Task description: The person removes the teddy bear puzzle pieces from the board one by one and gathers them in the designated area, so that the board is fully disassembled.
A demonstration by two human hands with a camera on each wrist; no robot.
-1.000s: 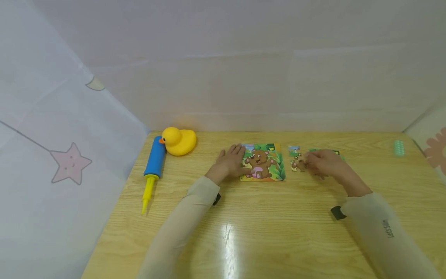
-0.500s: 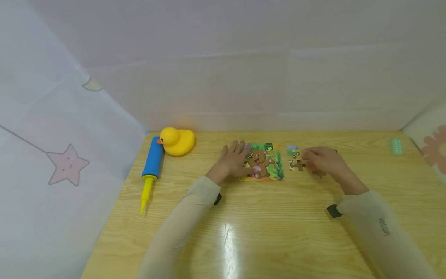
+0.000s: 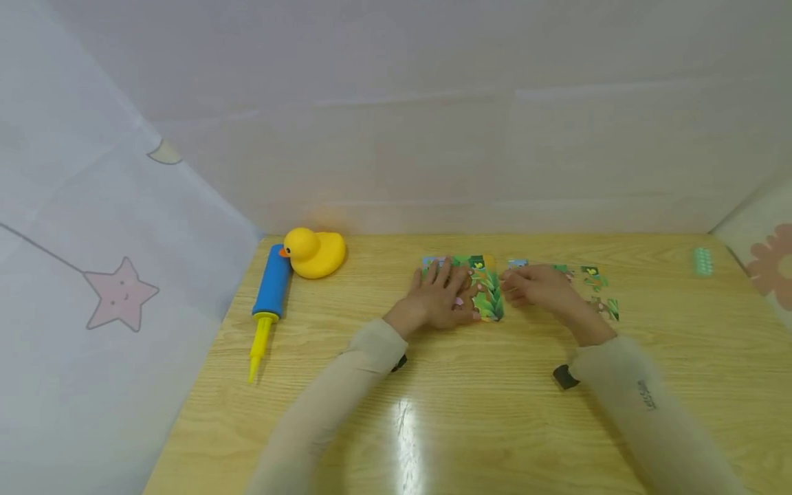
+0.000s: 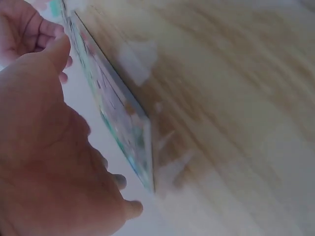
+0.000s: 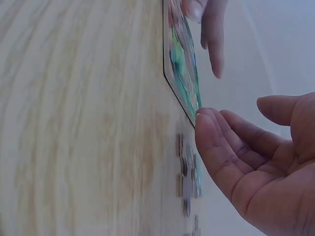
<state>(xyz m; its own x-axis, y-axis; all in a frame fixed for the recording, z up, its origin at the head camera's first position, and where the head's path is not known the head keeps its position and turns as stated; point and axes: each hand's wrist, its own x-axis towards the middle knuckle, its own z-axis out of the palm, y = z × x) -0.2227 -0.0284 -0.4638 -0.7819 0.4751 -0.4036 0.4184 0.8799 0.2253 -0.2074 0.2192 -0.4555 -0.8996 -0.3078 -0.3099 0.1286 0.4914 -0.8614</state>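
Pale fabric backdrop (image 3: 433, 103), plain behind; the left panel bears a pink star print (image 3: 120, 292), the right panel part of a pink flower print (image 3: 770, 265). Light wood-grain table (image 3: 470, 412), glossy, with a glare streak near the front. Blue and yellow hand pump (image 3: 267, 302) lying at the left, its blue end touching a yellow rubber duck (image 3: 314, 252) at the back left. Picture puzzle board (image 3: 485, 285), green foliage print, at table centre; left hand (image 3: 441, 299) lies flat on it, fingers straight and spread, holding nothing. Right hand (image 3: 537, 287) just beside the board's right edge, fingers loosely bent, fingertips (image 5: 204, 120) at the board's corner in the right wrist view, gripping nothing. Loose puzzle pieces (image 3: 597, 289) lie right of that hand. Small green object (image 3: 701, 261) at far right. Small lettering on the right sleeve (image 3: 646, 395), unreadable.
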